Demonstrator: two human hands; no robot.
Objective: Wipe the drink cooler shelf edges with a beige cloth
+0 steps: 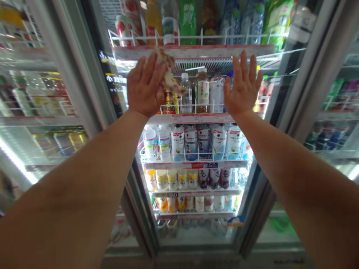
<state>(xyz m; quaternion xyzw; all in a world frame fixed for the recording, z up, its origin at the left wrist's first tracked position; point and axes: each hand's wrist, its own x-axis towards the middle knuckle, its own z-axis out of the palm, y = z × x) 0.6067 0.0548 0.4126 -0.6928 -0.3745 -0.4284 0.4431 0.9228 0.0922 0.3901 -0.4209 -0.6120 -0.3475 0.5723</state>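
Note:
Both my arms reach up into an open drinks fridge. My left hand (145, 86) is raised at the second shelf with fingers stretched up, and a crumpled pale cloth or paper wad (168, 73) is pinned against its thumb side. My right hand (243, 86) is held up flat, fingers spread, holding nothing, in front of the shelf edge (193, 51). Between my hands stand a few bottles (202, 89) behind a white wire rail.
Shelves of bottled drinks fill the fridge: white-labelled bottles (191, 142) on the middle shelf, yellow and dark ones (182, 178) below, colourful bottles (187, 18) on top. Glass doors (47, 97) of neighbouring fridges stand left and right, with door frames (305, 86) slanting inward.

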